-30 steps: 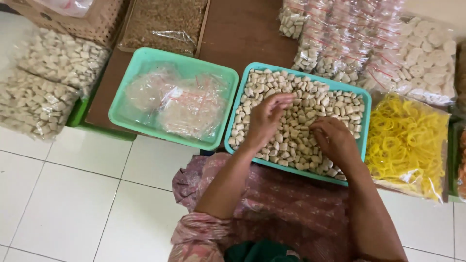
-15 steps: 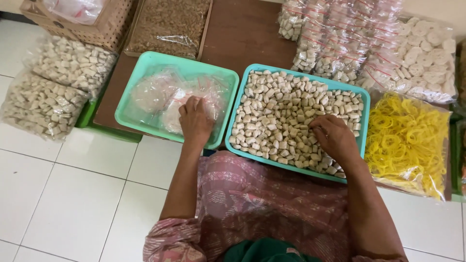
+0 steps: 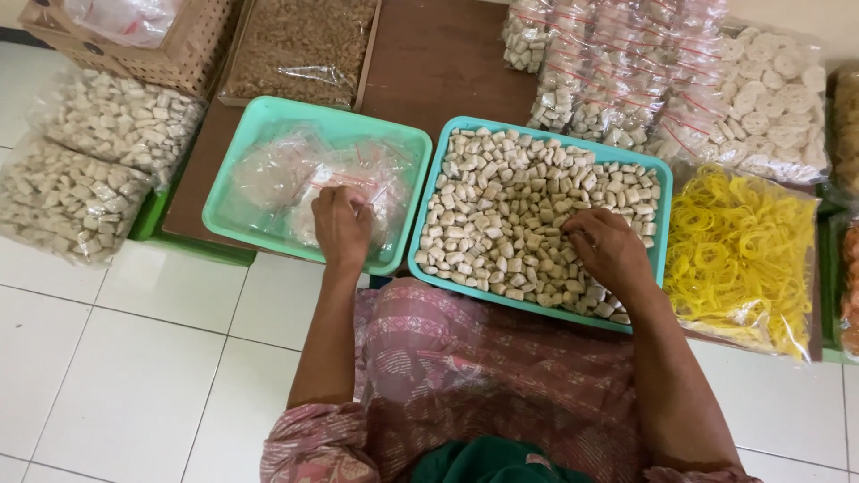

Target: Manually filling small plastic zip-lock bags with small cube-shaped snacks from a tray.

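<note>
Two teal trays lie in front of me. The left tray (image 3: pixel 233 192) holds a heap of empty clear plastic bags (image 3: pixel 286 170). My left hand (image 3: pixel 341 224) rests on those bags, fingers curled as if pinching one. The right tray (image 3: pixel 664 179) is full of small pale beige cracker pieces (image 3: pixel 510 206). My right hand (image 3: pixel 608 250) lies palm down on the pieces at the tray's right side, fingers bent into them; what it grips is hidden.
A bag of yellow ring crackers (image 3: pixel 738 255) sits right of the trays. Filled small bags (image 3: pixel 617 72) are piled behind. Two large bags of pale pieces (image 3: pixel 80 170) lie at left. A woven basket (image 3: pixel 152 40) stands at top left.
My left hand moved from the tray of pieces to the left tray and now sits on the plastic bags. My right hand stayed in the pieces.
</note>
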